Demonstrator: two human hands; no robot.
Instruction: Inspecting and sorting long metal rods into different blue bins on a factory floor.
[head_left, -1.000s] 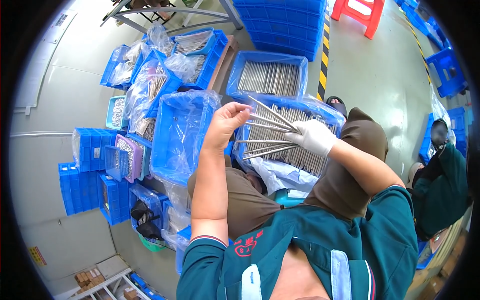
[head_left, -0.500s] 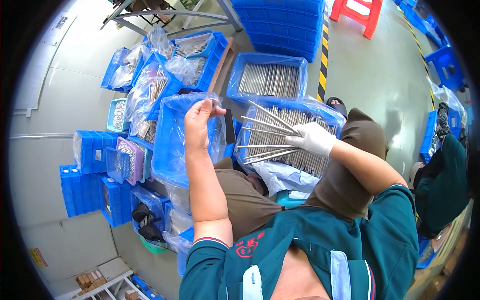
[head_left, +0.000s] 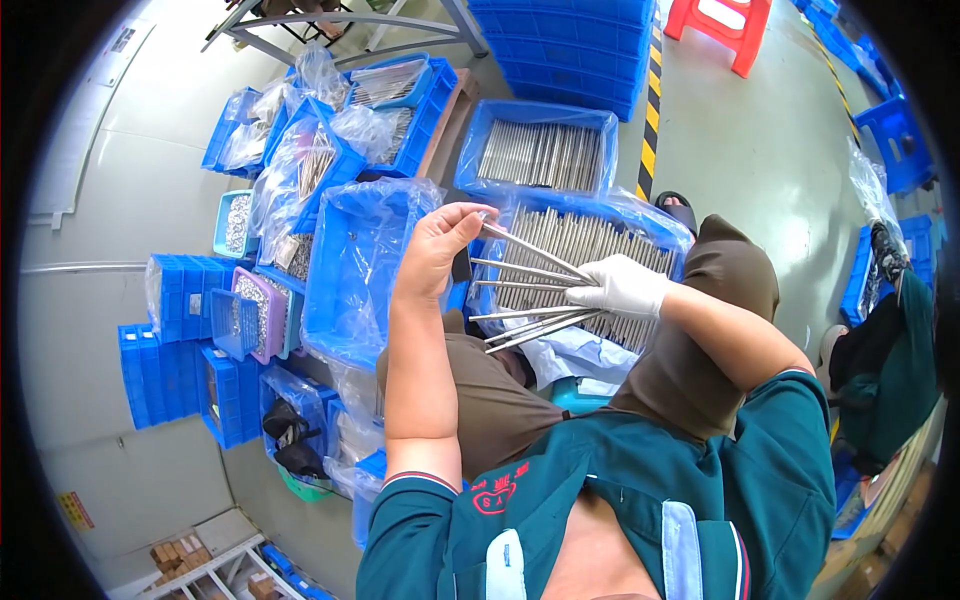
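My bare left hand point(head_left: 437, 252) is closed in a pinch at the far tip of the uppermost rod. A small grey piece point(head_left: 487, 214) shows between its fingertips; its exact kind is too small to tell. In a white glove, my right hand point(head_left: 622, 285) grips several thin metal rods point(head_left: 525, 271), fanned out and pointing left. Below them lies a blue crate point(head_left: 683, 240) lined with plastic film, full of similar rods. My left forearm partly covers another film-lined blue crate point(head_left: 332, 290) on the left.
Beyond the rods stands a second blue bin point(head_left: 465, 160) of metal rods. Blue crates with bagged parts point(head_left: 310, 165) crowd the left. Tall stacked crates point(head_left: 560, 50) and a red stool point(head_left: 735, 40) are at the back. A co-worker point(head_left: 890, 370) is at the right.
My left hand has moved right and slightly down, from over the left crate to the uppermost rod's tip. The fanned rods have shifted slightly left and down in my right hand.
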